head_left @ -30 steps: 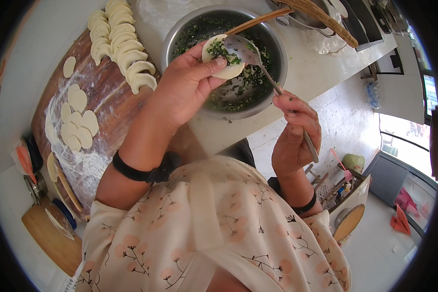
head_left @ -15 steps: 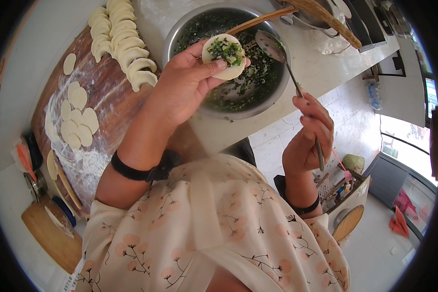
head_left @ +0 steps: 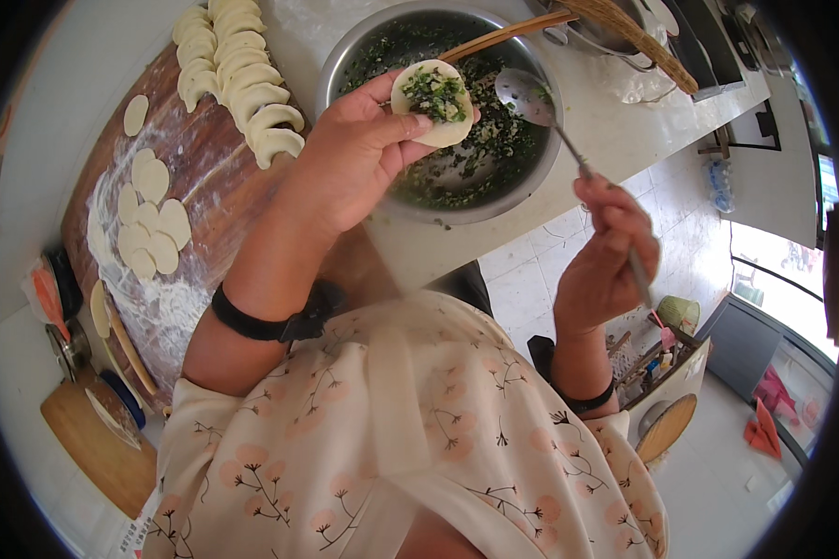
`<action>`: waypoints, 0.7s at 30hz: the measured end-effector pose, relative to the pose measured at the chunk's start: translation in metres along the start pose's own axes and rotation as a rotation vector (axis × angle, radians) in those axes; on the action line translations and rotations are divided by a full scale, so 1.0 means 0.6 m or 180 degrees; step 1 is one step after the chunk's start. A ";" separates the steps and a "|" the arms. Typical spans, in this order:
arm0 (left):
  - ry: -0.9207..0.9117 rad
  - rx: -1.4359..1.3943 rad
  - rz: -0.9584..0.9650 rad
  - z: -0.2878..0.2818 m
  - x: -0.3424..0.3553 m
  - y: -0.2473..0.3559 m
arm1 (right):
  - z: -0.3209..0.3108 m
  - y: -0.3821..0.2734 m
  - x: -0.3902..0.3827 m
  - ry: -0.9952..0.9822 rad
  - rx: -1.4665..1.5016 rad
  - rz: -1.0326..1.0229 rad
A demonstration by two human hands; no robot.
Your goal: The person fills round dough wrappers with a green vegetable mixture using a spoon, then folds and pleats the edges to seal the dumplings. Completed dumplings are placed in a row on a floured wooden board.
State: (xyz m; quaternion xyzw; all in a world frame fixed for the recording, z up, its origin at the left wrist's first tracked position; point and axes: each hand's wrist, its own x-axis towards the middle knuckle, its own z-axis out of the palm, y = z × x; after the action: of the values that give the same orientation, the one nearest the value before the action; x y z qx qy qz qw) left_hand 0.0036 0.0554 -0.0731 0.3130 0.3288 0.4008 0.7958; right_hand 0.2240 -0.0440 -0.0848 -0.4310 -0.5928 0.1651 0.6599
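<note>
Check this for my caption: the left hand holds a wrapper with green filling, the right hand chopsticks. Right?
Not quite: the head view shows the right hand holding a metal spoon. The left hand does hold the wrapper with green filling.

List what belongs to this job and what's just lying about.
Belongs:
filled dough wrapper, in left hand
spoon, in right hand
steel bowl, green filling
dough rounds, dumplings on floured board

Seemingly lying about:
pale green basket-like item
red item, lower right
</note>
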 end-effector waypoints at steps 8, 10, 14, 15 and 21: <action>-0.0283 -0.0483 -0.0357 0.011 0.000 0.002 | -0.008 0.001 0.034 0.0361 0.1237 0.0802; -0.0252 -0.0395 -0.0360 0.015 -0.004 0.003 | -0.005 0.002 0.037 0.0220 0.1400 0.0937; -0.0304 -0.0289 -0.0280 0.017 -0.009 0.008 | -0.003 0.004 0.039 0.0219 0.1641 0.1212; -0.0339 -0.0280 -0.0264 0.017 -0.010 0.009 | -0.003 0.004 0.039 0.0249 0.1667 0.1271; -0.0300 0.0231 -0.0197 0.013 -0.014 0.013 | -0.013 0.004 0.046 0.0116 0.1628 0.1398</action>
State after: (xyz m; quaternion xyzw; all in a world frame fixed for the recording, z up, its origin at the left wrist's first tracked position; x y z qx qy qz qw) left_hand 0.0022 0.0504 -0.0602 0.3499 0.3148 0.3486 0.8105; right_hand 0.2387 -0.0255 -0.0684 -0.3719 -0.4133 0.4390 0.7059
